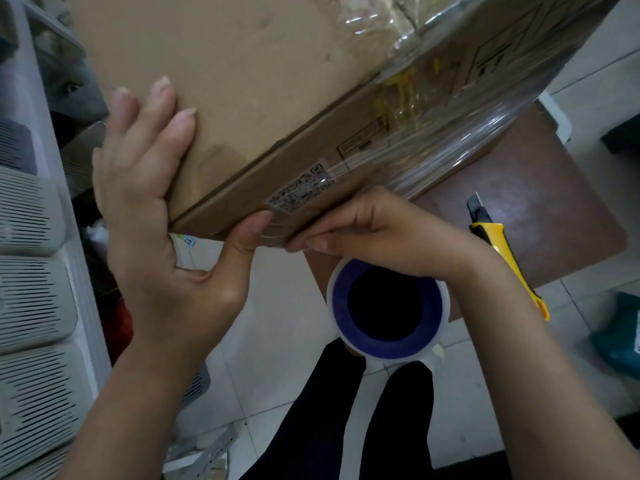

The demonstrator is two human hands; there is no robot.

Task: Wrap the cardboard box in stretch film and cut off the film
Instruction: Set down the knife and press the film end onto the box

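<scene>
A large brown cardboard box (249,81) is tilted up on the brown table (540,216), its right part covered in clear stretch film (460,133). My left hand (156,188) grips the box's near left corner, fingers flat on the upper face and thumb on the side by a white label. My right hand (377,233) pinches the film's end against the box's lower edge, right next to my left thumb. The stretch film roll (388,306), white with a blue core, stands on end just under my right wrist. A yellow utility knife (502,251) lies on the table to the right, blade out.
White ventilated crates on a shelf (31,271) fill the left side. My dark-clothed legs (346,420) stand on a white tiled floor. A teal object (623,334) sits on the floor at the right edge.
</scene>
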